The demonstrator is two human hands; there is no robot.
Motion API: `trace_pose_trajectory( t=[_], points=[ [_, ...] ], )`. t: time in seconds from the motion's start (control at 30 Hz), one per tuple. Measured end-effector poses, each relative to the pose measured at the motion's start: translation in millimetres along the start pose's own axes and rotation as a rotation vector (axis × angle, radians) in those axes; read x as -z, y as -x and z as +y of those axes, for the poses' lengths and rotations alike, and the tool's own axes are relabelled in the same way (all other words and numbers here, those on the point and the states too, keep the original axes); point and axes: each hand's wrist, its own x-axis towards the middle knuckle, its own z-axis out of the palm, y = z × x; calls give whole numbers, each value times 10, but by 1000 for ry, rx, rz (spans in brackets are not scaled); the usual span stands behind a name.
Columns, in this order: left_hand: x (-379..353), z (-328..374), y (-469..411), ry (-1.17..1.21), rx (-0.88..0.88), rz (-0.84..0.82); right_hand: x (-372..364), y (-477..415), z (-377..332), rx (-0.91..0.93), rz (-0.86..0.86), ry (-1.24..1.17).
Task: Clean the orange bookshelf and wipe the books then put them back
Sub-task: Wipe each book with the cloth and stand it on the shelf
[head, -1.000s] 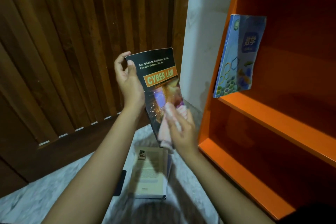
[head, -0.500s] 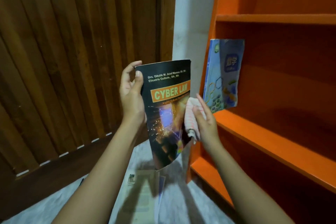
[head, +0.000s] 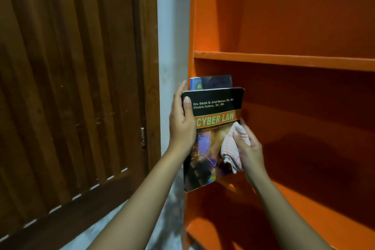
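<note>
Two hands near the lens, both occupied. First the left hand [head: 181, 126]: gripping the left edge of the Cyber Law book [head: 211, 107], thumb across the front cover, fingers wrapped behind. Then the right hand [head: 248, 148]: clutching a bunched white red-striped cloth [head: 233, 148], pressed to the cover's right side, just below the title band. Book upright, slightly tilted, cover toward the camera, at the left end of the orange bookshelf [head: 284, 61], in front of the middle compartment. Bottom corner close to the shelf board; resting or not, cannot tell. Directly behind: blue book [head: 211, 82], standing by the left side panel, only its top strip visible. Left of the shelf: pale wall [head: 172, 26], then dark slatted wooden door [head: 71, 87].
</note>
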Motion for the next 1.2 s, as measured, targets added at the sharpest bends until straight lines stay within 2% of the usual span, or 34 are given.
trace_pose_trajectory(
  t=[0.13,0.23,0.3,0.4,0.47,0.53,0.57,0.73,0.8,0.9,0.97,1.2],
  points=[
    [-205,-184,-101,-165,-30,-7,30,-178,133,-49,42,-26],
    [-292,-279,-166,-270,-85,16,24,-313,216,-71,100,45],
    [-326,-330,-203,-306,-114,15,52,-341,224,-173,91,98],
    [-373,-417,-251,-317,-113,-33,83,-415,283,-377,-40,14],
    [-389,-469,-277,-334,-110,-65,31,-514,312,-231,5,-21],
    [-391,-514,-290,-352,-108,-83,32,-681,372,-27,90,63],
    [-392,-530,-289,-352,-110,-89,17,-737,389,4,97,100],
    [-360,-589,-251,-304,-137,-84,11,-873,630,-17,9,284],
    [-338,-619,-250,-308,-138,-74,86,-936,824,-70,-44,256],
    [-307,-654,-259,-316,-135,-69,-17,-843,684,-48,1,240],
    [-289,-678,-269,-324,-134,-72,-28,-816,611,15,25,288],
    [-263,-653,-265,-342,-116,-68,68,-841,504,50,90,398]
  ],
)
